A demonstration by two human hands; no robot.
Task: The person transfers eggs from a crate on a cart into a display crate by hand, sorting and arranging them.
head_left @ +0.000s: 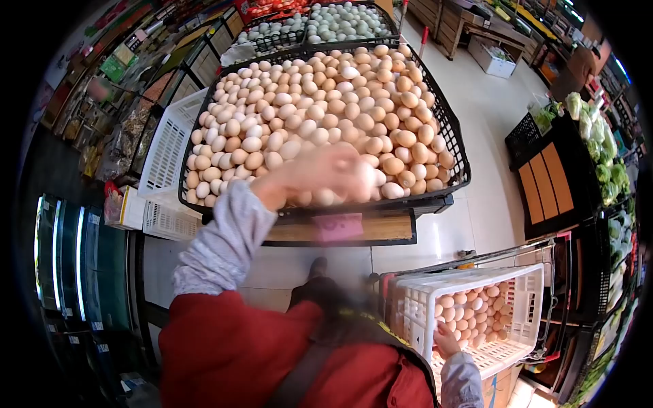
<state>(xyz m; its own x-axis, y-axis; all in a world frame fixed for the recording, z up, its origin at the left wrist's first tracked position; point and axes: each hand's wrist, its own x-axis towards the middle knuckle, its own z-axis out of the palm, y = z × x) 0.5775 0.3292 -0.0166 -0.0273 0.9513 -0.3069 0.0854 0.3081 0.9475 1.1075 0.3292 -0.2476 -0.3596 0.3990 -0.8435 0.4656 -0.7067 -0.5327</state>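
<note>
Brown and pale eggs (pixel 299 109) fill a wide black crate (pixel 459 153) in front of me. Over its near side is my left hand (pixel 323 175), smeared by motion, so whether its fingers hold an egg is unclear. Down at the lower right, a white plastic crate (pixel 415 309) lies tilted with its mouth towards me and holds more eggs (pixel 479 313). My right hand (pixel 447 340) reaches inside it, fingers bent against the eggs at the left edge of the pile; what lies within them is hidden.
A pink price card (pixel 339 227) hangs on the stand's front edge. Behind are crates of pale greenish eggs (pixel 347 24). A metal cart (pixel 547 272) bears the white crate. Leafy vegetables (pixel 602 146) line the right; a white basket (pixel 170 146) stands left of the black crate.
</note>
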